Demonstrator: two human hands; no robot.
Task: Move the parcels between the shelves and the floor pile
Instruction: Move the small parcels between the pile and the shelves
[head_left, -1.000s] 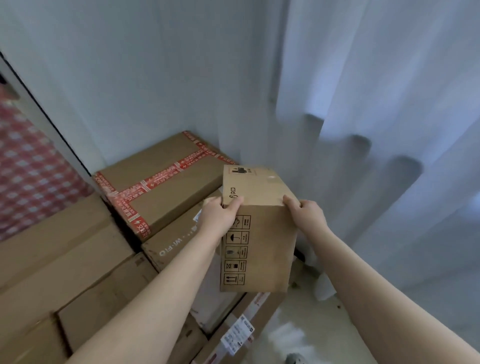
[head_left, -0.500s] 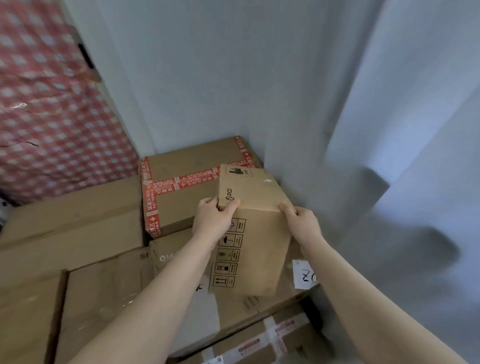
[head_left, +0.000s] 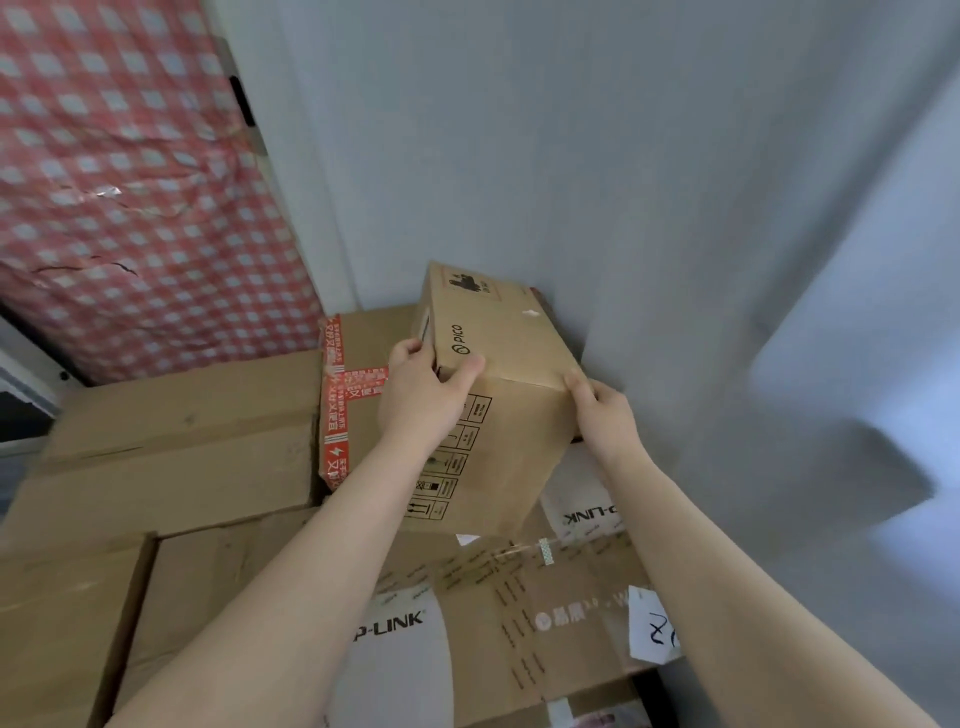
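Mid-task, one parcel in transit. Small box (head_left: 498, 332) is held w/ both hands. Left hand (head_left: 426, 395) grips its top left corner, thumb on the top face, fingers round the side. Right hand (head_left: 605, 415) curls onto the top right corner. Box is tilted, over the pile (head_left: 182, 441) in the corner, btw the red-taped box (head_left: 358, 343) and the curtain (head_left: 701, 234). Its low edge is right at the TP-Link box (head_left: 519, 597); touching or not, can't tell. Not let go yet. Shelves aren't in view, so no telling how many parcels are left.
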